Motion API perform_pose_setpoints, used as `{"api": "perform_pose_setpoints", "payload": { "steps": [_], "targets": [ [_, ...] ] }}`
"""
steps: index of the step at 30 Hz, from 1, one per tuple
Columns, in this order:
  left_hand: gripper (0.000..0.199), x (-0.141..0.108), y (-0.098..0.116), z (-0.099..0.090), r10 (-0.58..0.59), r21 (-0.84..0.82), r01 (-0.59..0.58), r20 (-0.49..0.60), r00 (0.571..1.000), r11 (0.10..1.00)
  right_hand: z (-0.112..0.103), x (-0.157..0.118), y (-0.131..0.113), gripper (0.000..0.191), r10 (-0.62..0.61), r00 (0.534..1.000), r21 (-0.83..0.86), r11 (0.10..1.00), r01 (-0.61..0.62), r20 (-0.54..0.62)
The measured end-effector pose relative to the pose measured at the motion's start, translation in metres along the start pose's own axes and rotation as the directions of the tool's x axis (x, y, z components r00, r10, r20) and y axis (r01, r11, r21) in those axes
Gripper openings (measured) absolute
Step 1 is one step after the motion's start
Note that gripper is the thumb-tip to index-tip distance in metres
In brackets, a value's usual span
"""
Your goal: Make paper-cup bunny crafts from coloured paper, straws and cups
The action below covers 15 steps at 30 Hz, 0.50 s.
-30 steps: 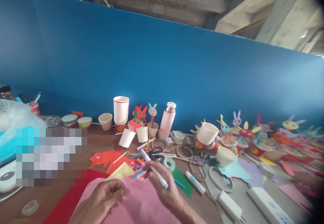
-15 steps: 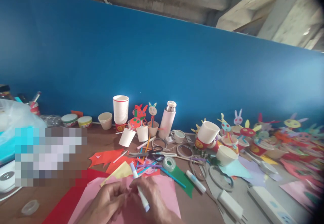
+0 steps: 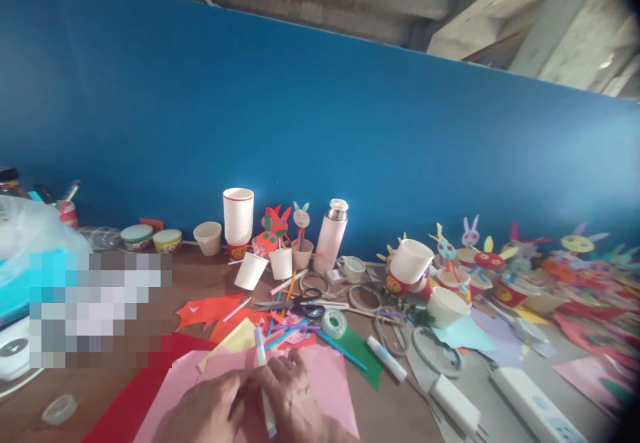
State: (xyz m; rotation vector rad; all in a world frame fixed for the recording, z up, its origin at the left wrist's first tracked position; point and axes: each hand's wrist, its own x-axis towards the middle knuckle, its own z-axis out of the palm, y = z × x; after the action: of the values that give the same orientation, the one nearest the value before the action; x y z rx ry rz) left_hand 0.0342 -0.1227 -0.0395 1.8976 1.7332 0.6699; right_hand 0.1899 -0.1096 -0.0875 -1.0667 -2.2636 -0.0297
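Note:
My right hand (image 3: 295, 389) has its fingers closed around a white marker (image 3: 259, 346) with pale lilac ends, slanting over the pink paper (image 3: 333, 373). Close against it, at the fingertips, is my left hand (image 3: 205, 406), its fingers curled in. Whatever the left fingers pinch, if anything, is hidden. The pink sheet lies beneath both hands, partly over a red sheet (image 3: 125, 399) and beside a yellow piece of paper (image 3: 230, 343). Just beyond lie scissors (image 3: 307, 306), a roll of tape (image 3: 334, 323) and a glue stick (image 3: 387, 359).
Behind stand a stack of paper cups (image 3: 239, 219), a pink thermos (image 3: 331, 239) and several cups with paper rabbit heads (image 3: 470, 236). A charger (image 3: 455, 404) and a power strip (image 3: 535, 403) lie at right. A plastic bag (image 3: 35, 236) sits at left.
The marker has turned more upright and dropped slightly lower in my right hand. Both hands have shifted a little, with the left hand's back turned further up.

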Motion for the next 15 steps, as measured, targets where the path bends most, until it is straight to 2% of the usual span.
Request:
{"api": "perform_pose_setpoints", "payload": {
  "steps": [2,4,5,7,8,9,12,13,15],
  "targets": [
    [0.015,0.003,-0.003,-0.001,0.000,-0.026,-0.002,-0.056,0.998,1.000,-0.004,0.001,-0.002,0.033,-0.001,1.000,-0.004,1.000,0.001,-0.018],
    [0.016,0.008,-0.008,-0.006,0.023,-0.137,-0.015,0.055,0.998,0.990,-0.013,0.003,-0.004,0.028,-0.014,0.998,0.039,0.999,0.016,-0.056],
    [0.014,0.010,-0.011,-0.009,0.050,-0.204,-0.039,0.050,0.997,0.978,-0.019,0.004,-0.005,0.024,-0.020,0.997,0.094,0.995,0.027,-0.070],
    [0.009,0.015,-0.017,-0.016,0.052,-0.314,-0.074,-0.077,0.996,0.946,-0.033,0.007,-0.007,0.017,0.014,0.998,0.278,0.960,0.006,-0.069],
    [0.009,0.016,-0.019,-0.018,0.055,-0.347,-0.103,-0.144,0.988,0.932,-0.041,0.008,-0.007,0.020,0.048,0.998,0.399,0.916,-0.032,-0.029],
    [0.015,0.017,-0.022,-0.020,0.073,-0.363,-0.142,-0.197,0.978,0.921,-0.049,0.009,-0.008,0.025,0.109,0.994,0.521,0.848,-0.101,0.016],
    [0.034,0.017,-0.026,-0.019,0.229,-0.311,-0.312,-0.275,0.934,0.898,-0.065,0.015,-0.008,0.041,0.177,0.967,0.819,0.517,-0.249,0.183],
    [0.038,0.016,-0.026,-0.018,0.301,-0.265,-0.373,-0.277,0.913,0.889,-0.068,0.017,-0.007,0.045,0.177,0.964,0.869,0.422,-0.257,0.199],
    [0.037,0.014,-0.024,-0.018,0.424,-0.178,-0.465,-0.227,0.877,0.867,-0.070,0.020,-0.008,0.049,0.195,0.963,0.922,0.304,-0.240,0.187]
  ]
}}
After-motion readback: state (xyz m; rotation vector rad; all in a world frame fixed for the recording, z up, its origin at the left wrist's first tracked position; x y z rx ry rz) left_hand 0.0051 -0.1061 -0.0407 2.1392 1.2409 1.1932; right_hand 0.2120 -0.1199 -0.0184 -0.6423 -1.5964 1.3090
